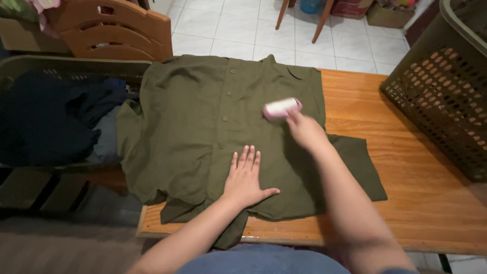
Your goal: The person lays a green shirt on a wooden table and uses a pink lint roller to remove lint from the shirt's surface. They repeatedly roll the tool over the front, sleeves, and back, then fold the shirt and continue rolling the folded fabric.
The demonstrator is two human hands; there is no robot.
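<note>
1. The bare wooden tabletop (406, 167) right of the olive shirt (203, 132) gives open passage.
2. A perforated laundry basket (446, 86) walls in the far right corner (its side leans over the tabletop edge).
3. At the left, a basket of dark clothes (45, 116) butts against the shirt.
4. A wooden chair (116, 30) stands beyond the left basket.
</note>
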